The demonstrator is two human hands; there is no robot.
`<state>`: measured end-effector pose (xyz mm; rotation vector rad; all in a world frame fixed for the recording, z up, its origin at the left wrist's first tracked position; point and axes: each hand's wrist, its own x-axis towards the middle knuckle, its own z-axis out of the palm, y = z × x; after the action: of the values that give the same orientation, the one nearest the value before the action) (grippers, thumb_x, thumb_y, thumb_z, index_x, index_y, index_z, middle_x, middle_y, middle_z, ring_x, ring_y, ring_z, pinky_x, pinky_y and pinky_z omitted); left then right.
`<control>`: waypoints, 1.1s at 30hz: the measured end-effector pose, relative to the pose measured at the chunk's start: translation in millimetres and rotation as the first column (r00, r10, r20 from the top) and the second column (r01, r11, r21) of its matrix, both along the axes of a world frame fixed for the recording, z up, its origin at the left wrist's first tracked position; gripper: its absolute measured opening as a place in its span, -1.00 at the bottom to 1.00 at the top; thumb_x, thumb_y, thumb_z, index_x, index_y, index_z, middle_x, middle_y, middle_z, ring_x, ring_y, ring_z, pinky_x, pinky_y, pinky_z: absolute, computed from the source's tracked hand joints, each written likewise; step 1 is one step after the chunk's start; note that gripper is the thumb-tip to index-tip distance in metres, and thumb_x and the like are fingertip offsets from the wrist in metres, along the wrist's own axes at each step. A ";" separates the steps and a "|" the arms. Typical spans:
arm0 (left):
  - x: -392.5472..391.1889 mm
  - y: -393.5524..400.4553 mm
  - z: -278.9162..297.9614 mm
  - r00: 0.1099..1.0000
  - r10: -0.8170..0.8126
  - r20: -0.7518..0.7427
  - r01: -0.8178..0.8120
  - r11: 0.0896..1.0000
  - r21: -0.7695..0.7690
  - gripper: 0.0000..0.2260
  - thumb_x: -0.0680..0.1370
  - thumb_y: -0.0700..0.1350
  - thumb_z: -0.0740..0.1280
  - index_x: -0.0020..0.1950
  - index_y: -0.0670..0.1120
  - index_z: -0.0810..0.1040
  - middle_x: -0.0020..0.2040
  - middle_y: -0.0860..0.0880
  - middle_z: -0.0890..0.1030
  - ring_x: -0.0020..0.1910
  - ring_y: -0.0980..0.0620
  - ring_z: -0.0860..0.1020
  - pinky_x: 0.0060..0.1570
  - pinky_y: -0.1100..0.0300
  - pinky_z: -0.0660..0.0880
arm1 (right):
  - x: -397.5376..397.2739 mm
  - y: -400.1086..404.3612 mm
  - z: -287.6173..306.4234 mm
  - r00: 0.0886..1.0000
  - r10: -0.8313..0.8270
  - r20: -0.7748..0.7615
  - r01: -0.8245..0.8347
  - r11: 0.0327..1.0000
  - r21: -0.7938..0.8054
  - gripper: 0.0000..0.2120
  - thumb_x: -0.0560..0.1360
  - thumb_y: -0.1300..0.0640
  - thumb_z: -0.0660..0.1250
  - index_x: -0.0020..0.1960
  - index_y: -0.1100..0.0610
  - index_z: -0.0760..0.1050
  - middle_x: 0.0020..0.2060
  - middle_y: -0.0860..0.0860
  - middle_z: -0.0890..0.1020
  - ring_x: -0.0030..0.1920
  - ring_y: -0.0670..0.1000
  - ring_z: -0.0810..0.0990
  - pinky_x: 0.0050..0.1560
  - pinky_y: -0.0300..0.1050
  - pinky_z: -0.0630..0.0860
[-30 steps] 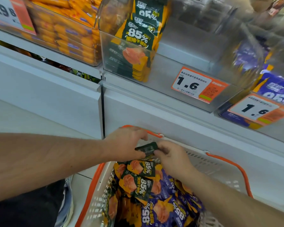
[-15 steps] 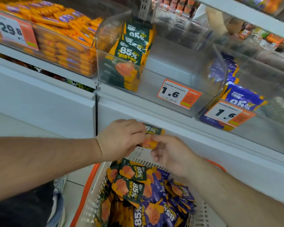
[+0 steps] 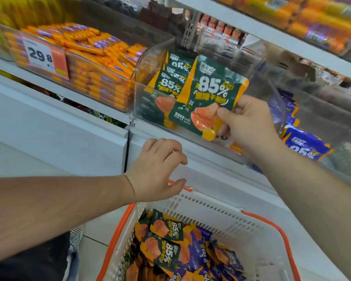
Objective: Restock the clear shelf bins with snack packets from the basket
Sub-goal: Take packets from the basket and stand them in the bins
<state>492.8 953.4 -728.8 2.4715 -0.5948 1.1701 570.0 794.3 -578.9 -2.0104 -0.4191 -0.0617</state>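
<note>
Now green packet (image 3: pixel 209 94) above right grip (image 3: pixel 249 126)

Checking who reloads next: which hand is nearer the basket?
Left. The left hand hovers empty just above the basket rim; the right hand is up at the shelf bin, pinching a green packet.

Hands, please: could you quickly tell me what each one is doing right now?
Left hand: open, fingers loosely curled, holding nothing, above the basket.
Right hand: pinching a green snack packet at the clear bin.

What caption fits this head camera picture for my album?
Right hand lifts a green snack packet toward the clear bin above the basket.
</note>
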 end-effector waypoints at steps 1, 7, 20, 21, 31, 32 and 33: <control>2.0 0.0 -0.7 1.000 0.012 -0.011 -0.012 1.000 -0.009 -0.62 0.36 0.08 0.37 0.08 -0.04 0.37 0.05 -0.01 0.35 -0.01 -0.06 0.44 0.01 0.06 0.25 | 9.6 7.2 5.3 1.000 -0.020 -0.021 0.021 0.999 0.030 -0.87 0.54 0.33 0.34 -0.11 0.12 0.56 -0.46 -0.02 0.56 -0.57 -0.11 0.48 -0.46 -0.21 0.45; 5.3 -3.0 1.3 1.000 0.008 -0.012 -0.008 1.000 -0.020 -0.63 0.36 0.04 0.37 0.07 -0.03 0.37 0.05 0.01 0.36 0.00 -0.05 0.44 0.01 0.08 0.27 | 67.2 46.0 17.0 0.875 -0.027 -0.484 0.092 0.989 0.112 -0.84 0.60 0.24 0.27 -0.16 0.11 0.46 -0.41 -0.01 0.51 -0.58 -0.13 0.48 -0.50 -0.29 0.40; 56.7 35.5 103.5 0.966 0.016 0.259 0.041 0.976 -0.213 -0.76 0.33 -0.21 0.34 -0.03 -0.11 0.45 0.00 -0.07 0.39 -0.06 -0.10 0.45 -0.10 0.07 0.36 | 111.7 95.3 -2.8 0.753 -0.042 -0.657 -0.236 0.915 -0.329 -0.85 0.47 0.07 0.40 -0.18 0.12 0.49 -0.23 0.02 0.53 -0.26 -0.06 0.49 -0.17 -0.22 0.49; 65.6 41.1 114.7 0.972 -0.007 0.234 0.054 0.979 -0.196 -0.79 0.32 -0.25 0.34 -0.06 -0.17 0.49 -0.03 -0.11 0.42 -0.09 -0.10 0.44 -0.10 0.08 0.38 | 113.8 94.1 -3.3 0.744 -0.022 -0.667 -0.238 0.925 -0.296 -0.82 0.47 0.06 0.42 -0.10 0.16 0.52 -0.16 0.07 0.58 -0.17 0.01 0.56 -0.06 -0.11 0.58; 154.3 62.5 171.0 0.516 0.440 -0.735 -0.153 0.892 0.426 -0.30 0.48 -0.05 0.40 0.55 -0.07 0.16 0.47 -0.14 0.33 0.39 -0.14 0.38 0.29 -0.02 0.42 | 128.4 95.1 -21.1 0.601 0.048 -0.798 -0.297 0.940 -0.167 -0.71 0.40 -0.06 0.48 -0.29 0.15 0.54 -0.40 0.06 0.64 -0.25 0.10 0.57 0.06 0.05 0.46; 158.9 62.6 169.8 0.449 0.516 -0.729 -0.133 0.846 0.517 -0.27 0.47 0.00 0.41 0.56 -0.04 0.14 0.46 -0.12 0.34 0.39 -0.14 0.38 0.29 -0.06 0.43 | 131.0 95.3 -23.5 0.604 0.051 -0.795 -0.306 0.936 -0.173 -0.72 0.39 -0.06 0.48 -0.31 0.12 0.54 -0.41 0.04 0.63 -0.25 0.08 0.56 0.03 0.03 0.46; 162.6 62.8 168.2 0.392 0.572 -0.720 -0.111 0.807 0.581 -0.20 0.43 0.02 0.44 0.57 -0.02 0.10 0.47 -0.10 0.33 0.40 -0.13 0.36 0.29 -0.09 0.42 | 131.6 95.4 -24.9 0.615 0.066 -0.786 -0.322 0.931 -0.174 -0.74 0.39 -0.06 0.48 -0.31 0.10 0.54 -0.42 0.02 0.63 -0.26 0.06 0.56 -0.02 -0.01 0.47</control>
<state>655.4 1016.2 -560.5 3.1998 0.0335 -0.3977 701.5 889.7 -603.7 -2.0445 -0.0765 1.0482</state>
